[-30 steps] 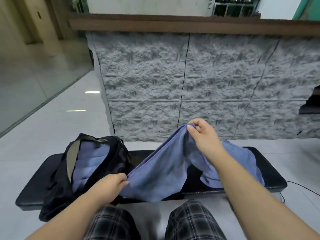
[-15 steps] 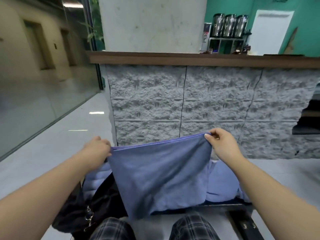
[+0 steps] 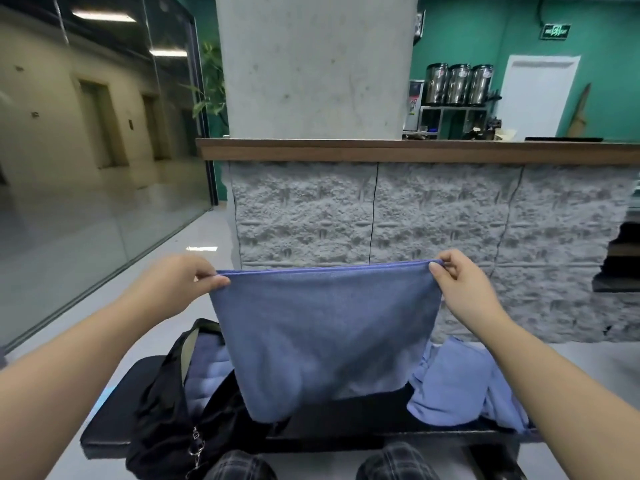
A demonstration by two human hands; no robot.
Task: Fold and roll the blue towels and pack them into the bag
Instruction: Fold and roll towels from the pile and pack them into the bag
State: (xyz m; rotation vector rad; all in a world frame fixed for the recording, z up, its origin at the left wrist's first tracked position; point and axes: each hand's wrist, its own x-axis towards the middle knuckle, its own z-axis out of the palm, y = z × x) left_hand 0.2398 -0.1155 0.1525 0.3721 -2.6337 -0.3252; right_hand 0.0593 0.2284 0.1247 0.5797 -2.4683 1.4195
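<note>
Since the earlier frame both hands have lifted the blue towel [image 3: 322, 337] higher and pulled its top edge taut and level above the black bench [image 3: 114, 403]. The left hand [image 3: 180, 285] and right hand [image 3: 460, 285] each pinch an upper corner. The open black bag [image 3: 162, 420] sits at the bench's left end with rolled towels [image 3: 207, 372] inside, and another blue towel [image 3: 457, 386] lies crumpled toward its right end.

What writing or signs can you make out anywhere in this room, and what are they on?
Green sign high on the teal wall: lit characters, too blurred to read.
Framed picture on the wall beside the pillar: any writing is too small to tell.
Three steel urns: small labels on them, unreadable.
Held towel, black bag: no text shows.
</note>
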